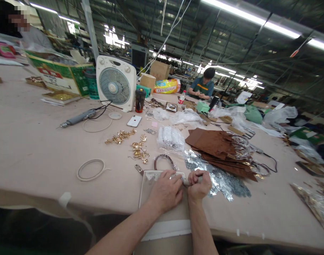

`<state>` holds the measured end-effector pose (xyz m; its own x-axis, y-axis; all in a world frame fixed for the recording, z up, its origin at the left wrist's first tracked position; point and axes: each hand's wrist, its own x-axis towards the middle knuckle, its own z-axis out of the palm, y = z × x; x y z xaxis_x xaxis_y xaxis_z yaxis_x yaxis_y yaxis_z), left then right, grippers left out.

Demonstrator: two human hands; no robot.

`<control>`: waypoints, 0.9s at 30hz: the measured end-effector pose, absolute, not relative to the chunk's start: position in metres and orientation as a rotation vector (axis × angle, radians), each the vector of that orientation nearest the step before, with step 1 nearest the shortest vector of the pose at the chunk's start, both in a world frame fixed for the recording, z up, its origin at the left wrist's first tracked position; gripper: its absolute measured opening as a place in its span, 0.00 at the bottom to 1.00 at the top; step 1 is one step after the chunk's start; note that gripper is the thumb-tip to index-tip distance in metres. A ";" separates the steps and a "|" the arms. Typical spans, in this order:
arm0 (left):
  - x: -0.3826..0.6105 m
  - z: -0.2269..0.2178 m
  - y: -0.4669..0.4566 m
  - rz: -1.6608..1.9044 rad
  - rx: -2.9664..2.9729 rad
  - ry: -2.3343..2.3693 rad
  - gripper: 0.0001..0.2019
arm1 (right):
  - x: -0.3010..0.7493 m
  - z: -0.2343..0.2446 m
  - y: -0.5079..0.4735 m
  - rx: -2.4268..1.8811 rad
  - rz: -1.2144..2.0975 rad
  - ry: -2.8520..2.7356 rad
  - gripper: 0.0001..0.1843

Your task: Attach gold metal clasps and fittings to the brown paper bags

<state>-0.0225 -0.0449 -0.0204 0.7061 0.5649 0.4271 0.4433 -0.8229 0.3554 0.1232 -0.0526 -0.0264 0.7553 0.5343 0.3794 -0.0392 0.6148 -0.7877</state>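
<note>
A flat beige bag piece [151, 202] lies at the table's front edge, its white-lined lower end reaching over the edge. A round brown handle [163, 160], partly wrapped in clear film, curves out beyond its far end. My left hand [167, 191] rests across the piece with bent fingers, gripping it near the far right corner. Beside that corner my right hand [199, 184] is closed in a fist around a small pale-handled tool [186, 181]. The tool's tip meets the piece near my left fingers, where the exact contact is hidden. A brown zip-pull-like tab [139, 169] sticks out at the far left corner.
Silver metal plates [225, 186] spread right of my right hand, under stacked brown pieces [212, 143]. Gold hardware [139, 150], a phone [134, 121], a cord coil [90, 170], a grey power screwdriver [77, 118] and a fan [116, 83] lie beyond. Two other people sit farther off.
</note>
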 end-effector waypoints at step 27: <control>-0.021 -0.028 -0.046 0.737 2.714 0.991 0.33 | 0.131 -0.017 -0.047 -0.809 0.383 -0.566 0.21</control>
<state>-0.0212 -0.0456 -0.0277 0.6591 0.6406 0.3939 0.5618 -0.7677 0.3083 0.1312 -0.0466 -0.0169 0.7874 0.5236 0.3254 -0.1069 0.6358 -0.7644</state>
